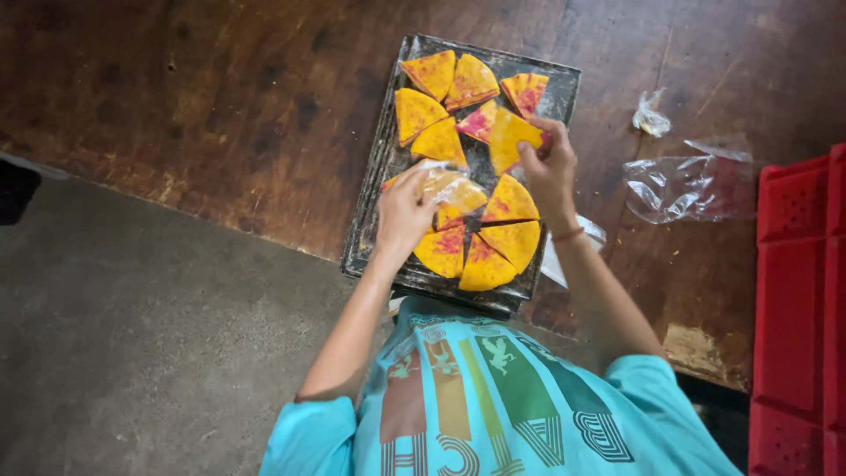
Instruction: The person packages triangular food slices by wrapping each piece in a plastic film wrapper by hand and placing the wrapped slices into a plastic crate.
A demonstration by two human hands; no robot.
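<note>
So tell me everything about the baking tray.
The baking tray is a dark, worn rectangular metal sheet with a low rim, lying flat on the brown wooden table, its near end past the table edge. It carries yellow wedge slices blotched pink. The left hand and right hand hover over it.

Turquoise short-sleeved shirt (493, 414), striped print, seemingly a red band (568, 234) on right wrist

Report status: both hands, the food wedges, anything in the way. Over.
Left hand holds a clear bag with a wedge inside. Right hand pinches a yellow wedge above the tray. Path between wedge and bag clear.
</note>
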